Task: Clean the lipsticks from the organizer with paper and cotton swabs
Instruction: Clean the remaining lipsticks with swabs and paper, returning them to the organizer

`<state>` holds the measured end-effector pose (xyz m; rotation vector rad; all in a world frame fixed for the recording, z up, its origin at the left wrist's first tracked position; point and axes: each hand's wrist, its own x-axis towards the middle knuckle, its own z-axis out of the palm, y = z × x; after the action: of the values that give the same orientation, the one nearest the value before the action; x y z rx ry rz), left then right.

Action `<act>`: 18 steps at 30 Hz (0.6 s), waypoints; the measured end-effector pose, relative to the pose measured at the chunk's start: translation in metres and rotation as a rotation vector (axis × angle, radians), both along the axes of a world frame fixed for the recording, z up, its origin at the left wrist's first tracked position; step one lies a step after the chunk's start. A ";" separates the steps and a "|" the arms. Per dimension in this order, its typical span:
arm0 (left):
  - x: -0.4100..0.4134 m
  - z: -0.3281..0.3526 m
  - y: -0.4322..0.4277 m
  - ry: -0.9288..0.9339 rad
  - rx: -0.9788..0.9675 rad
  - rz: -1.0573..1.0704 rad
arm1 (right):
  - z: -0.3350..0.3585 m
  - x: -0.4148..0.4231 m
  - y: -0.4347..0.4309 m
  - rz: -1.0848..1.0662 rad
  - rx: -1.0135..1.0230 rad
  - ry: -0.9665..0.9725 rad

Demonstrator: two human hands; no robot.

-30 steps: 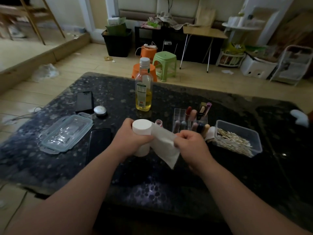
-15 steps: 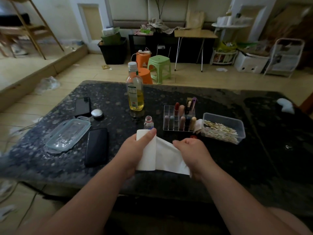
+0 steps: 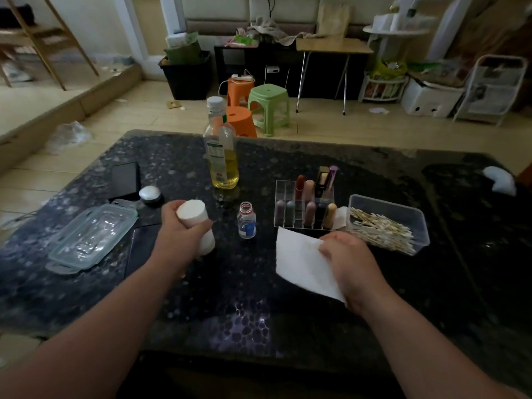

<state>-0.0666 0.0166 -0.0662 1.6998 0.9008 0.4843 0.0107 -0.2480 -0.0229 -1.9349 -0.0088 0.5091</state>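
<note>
Head view looks down over both my forearms onto the dark speckled table (image 3: 259,286). My left hand (image 3: 178,236) has its fingers wrapped round the paper roll (image 3: 193,216), which tilts with its top towards me; I cannot tell whether its foot touches the table. My right hand (image 3: 349,264) is curled over a loose sheet of paper (image 3: 299,263), gripping it along its right side. That hand is blurred, so I read the hold as a pinch of thumb and fingers, though the exact grip is unclear.

What matters for my next reach is the clear organizer (image 3: 283,188). It sits at 12 o'clock from my right hand, just beyond the far edge of the sheet, and at about 2 o'clock from my left hand, with a small bottle (image 3: 246,223) standing between that hand and it. The lipsticks (image 3: 310,212) stand upright in its compartments, long axis vertical, most of them in the right-hand cells and the left cells bare. So I judge that one comes out by a straight lift upward, not a sideways drag.

My right hand is plainly the nearer one, but it is busy with the sheet. The roll probably goes down first, then my left hand crosses past the small bottle to draw a lipstick into the paper. Cotton swabs (image 3: 380,230) lie in a clear box (image 3: 403,209) at 1 o'clock from my right hand, touching or just beside the organizer
</note>
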 end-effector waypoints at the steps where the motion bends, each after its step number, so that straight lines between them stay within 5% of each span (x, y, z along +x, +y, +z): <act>1: 0.003 -0.002 0.001 0.040 0.087 -0.032 | -0.003 0.002 0.001 0.024 -0.008 0.013; 5: 0.013 -0.020 0.005 0.121 0.246 -0.055 | -0.011 0.011 0.003 0.094 -0.047 0.021; 11: 0.015 -0.020 0.003 0.130 0.218 -0.034 | -0.014 0.020 -0.002 0.169 -0.064 0.052; 18: -0.018 0.041 -0.046 -0.090 0.428 0.101 | -0.002 0.014 -0.011 0.214 0.132 0.181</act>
<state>-0.0849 -0.0297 -0.0251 2.0028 0.8623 0.8632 0.0248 -0.2592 -0.0245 -1.7623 -0.1317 0.8054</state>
